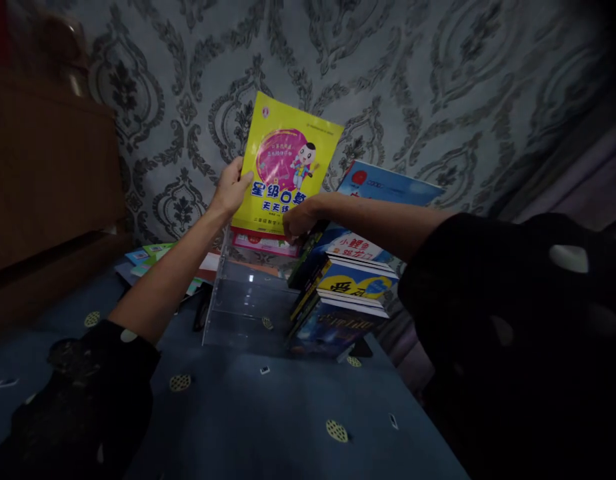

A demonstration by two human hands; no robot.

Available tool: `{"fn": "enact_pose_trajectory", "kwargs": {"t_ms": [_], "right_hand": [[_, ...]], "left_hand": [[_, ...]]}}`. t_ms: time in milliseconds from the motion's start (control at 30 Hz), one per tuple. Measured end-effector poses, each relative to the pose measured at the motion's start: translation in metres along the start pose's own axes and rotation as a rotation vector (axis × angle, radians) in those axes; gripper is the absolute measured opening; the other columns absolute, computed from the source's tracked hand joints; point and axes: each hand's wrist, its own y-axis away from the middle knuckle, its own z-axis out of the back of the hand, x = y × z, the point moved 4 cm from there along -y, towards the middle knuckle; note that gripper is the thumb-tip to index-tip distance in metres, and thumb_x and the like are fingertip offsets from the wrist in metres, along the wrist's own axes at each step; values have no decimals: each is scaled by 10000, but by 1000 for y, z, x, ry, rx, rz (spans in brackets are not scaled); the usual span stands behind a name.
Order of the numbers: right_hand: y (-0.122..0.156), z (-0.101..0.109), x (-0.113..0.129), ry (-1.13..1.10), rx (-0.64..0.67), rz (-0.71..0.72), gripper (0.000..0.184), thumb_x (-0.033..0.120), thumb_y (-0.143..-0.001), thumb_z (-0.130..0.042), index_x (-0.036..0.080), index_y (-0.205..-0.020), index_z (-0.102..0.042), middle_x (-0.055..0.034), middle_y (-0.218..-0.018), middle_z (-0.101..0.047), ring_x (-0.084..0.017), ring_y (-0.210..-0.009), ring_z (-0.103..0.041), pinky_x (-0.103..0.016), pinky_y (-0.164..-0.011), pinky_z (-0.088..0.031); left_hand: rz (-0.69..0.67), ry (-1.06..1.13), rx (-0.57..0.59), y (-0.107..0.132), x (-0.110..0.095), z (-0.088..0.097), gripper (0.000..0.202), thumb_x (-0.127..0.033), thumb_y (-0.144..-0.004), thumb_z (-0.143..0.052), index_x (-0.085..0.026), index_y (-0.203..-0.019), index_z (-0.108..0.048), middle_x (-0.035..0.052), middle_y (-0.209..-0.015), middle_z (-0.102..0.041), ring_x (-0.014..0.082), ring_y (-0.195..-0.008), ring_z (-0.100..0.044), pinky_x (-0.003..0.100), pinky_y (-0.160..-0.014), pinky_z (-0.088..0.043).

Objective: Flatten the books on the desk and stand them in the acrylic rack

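Note:
A yellow book [283, 160] with a pink circle and a cartoon child on its cover is held upright above a clear acrylic rack [243, 300]. My left hand [231, 190] grips the book's left edge, thumb on the cover. At the book's lower right corner my right hand [299, 217] is closed on it. Right of the open slot, several books [338, 293] lean in the rack, with a blue book [388, 187] standing behind them.
The rack stands on a blue patterned cloth [268, 413]. More books [153, 257] lie flat at the left behind my forearm. A brown wooden piece of furniture [48, 180] stands at the left. Grey damask wallpaper [413, 80] rises close behind.

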Motion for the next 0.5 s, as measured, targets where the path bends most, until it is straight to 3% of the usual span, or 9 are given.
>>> {"fn": "enact_pose_trajectory", "kwargs": {"t_ms": [100, 167, 367, 433, 500], "right_hand": [[7, -10, 0, -56, 323, 15, 285, 388, -894, -663, 130, -878, -784, -133, -1046, -767, -270, -969, -703, -426, -789, -540], [14, -9, 3, -55, 416, 35, 229, 345, -880, -686, 142, -831, -782, -121, -1015, -768, -264, -963, -699, -420, -796, -533], [22, -2, 16, 164, 475, 111, 101, 93, -830, -680, 90, -758, -750, -127, -895, -754, -274, -980, -673, -412, -813, -498], [21, -1, 17, 176, 464, 107, 108, 97, -831, -681, 92, -745, -745, -122, -886, -756, -267, -964, -674, -410, -805, -498], [19, 4, 16, 140, 359, 56, 156, 169, -866, -675, 111, -738, -744, -103, -914, -766, -242, -921, -688, -400, -779, -509]], "left_hand": [[26, 6, 35, -6, 1, 0, 178, -85, -862, -562, -166, -1014, -609, 56, -1054, -723, 267, -1120, -680, 457, -975, -554], [44, 21, 66, -9, 2, 1, 203, -82, -860, -574, -161, -1043, -612, 60, -1077, -724, 269, -1134, -676, 455, -977, -555], [95, 11, 163, -13, 2, 6, 272, -139, -867, -611, -165, -1138, -613, 60, -1088, -743, 253, -1053, -713, 415, -915, -592], [117, -6, 164, -13, 2, 7, 278, -146, -869, -615, -163, -1146, -614, 69, -1084, -745, 261, -1044, -719, 418, -893, -602], [139, -13, 147, -13, 2, 7, 280, -128, -860, -623, -165, -1138, -621, 78, -1076, -745, 277, -1058, -716, 428, -884, -606]]}}
